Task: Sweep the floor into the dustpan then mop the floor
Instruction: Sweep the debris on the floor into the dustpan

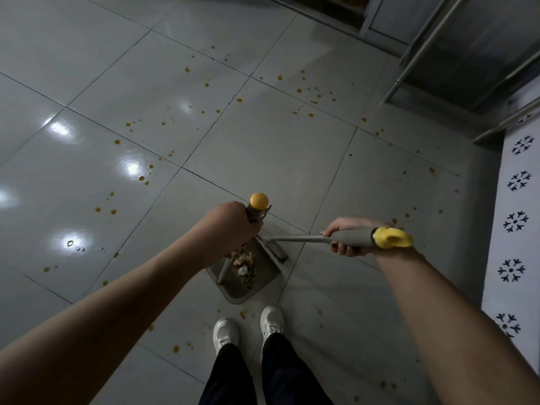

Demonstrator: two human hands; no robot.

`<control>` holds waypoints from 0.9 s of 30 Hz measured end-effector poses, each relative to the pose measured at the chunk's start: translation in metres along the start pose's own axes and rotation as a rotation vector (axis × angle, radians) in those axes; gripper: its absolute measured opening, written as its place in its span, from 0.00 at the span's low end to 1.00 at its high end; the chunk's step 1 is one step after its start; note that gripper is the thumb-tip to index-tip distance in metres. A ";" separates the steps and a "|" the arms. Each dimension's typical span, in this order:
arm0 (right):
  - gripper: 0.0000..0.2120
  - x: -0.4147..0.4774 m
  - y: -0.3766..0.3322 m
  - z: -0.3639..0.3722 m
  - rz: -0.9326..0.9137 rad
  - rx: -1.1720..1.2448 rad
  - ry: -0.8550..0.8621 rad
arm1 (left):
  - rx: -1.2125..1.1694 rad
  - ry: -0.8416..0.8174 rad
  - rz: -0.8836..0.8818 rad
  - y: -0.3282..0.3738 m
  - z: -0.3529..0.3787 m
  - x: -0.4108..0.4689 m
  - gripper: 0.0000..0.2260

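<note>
My left hand (233, 226) grips the upright handle of the grey dustpan (260, 280), just below its yellow knob (259, 201). The pan sits on the floor in front of my feet and holds a small heap of crumbled debris (245, 266). My right hand (347, 236) grips the grey handle of the broom (353, 238), which has a yellow end cap (393, 237). Its metal shaft runs left and down to the broom head (276, 249) at the pan's mouth.
Orange-brown drops (312, 96) spatter the glossy grey tiles (263, 135) in all directions. A metal rack's legs (438, 45) stand at the upper right. A white patterned wall panel (515, 223) runs along the right. My white shoes (248, 328) are just behind the pan.
</note>
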State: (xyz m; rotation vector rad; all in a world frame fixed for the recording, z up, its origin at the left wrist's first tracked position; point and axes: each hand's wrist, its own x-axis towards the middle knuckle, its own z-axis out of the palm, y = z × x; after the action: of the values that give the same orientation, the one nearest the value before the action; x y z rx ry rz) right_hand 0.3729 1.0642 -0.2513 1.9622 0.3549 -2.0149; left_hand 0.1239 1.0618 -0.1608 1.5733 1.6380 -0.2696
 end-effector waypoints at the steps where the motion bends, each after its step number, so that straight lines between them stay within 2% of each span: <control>1: 0.18 0.005 -0.001 0.005 -0.012 -0.011 0.032 | 0.006 0.000 0.004 -0.001 0.001 0.000 0.14; 6: 0.13 0.044 0.007 0.045 -0.142 -0.030 0.149 | 0.002 0.005 0.007 -0.006 -0.001 -0.001 0.14; 9: 0.12 0.049 0.011 0.068 -0.181 0.016 0.113 | -0.028 0.008 -0.010 -0.008 -0.005 -0.001 0.13; 12: 0.14 0.041 0.004 0.065 -0.085 0.015 0.012 | -0.048 0.000 -0.028 -0.006 -0.005 -0.002 0.13; 17: 0.17 -0.004 -0.009 0.020 0.004 -0.079 -0.014 | -0.060 -0.003 -0.033 -0.002 -0.002 -0.003 0.14; 21: 0.19 -0.031 -0.005 0.004 0.009 -0.098 0.046 | -0.032 0.007 -0.031 -0.004 0.001 -0.003 0.14; 27: 0.12 0.023 0.003 0.037 -0.149 -0.055 0.163 | -0.029 -0.006 -0.029 -0.006 0.000 -0.004 0.11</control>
State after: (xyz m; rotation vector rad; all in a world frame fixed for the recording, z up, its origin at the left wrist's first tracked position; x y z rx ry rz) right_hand 0.3391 1.0464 -0.2732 2.1284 0.6043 -1.9130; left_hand 0.1181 1.0581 -0.1604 1.5271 1.6541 -0.2638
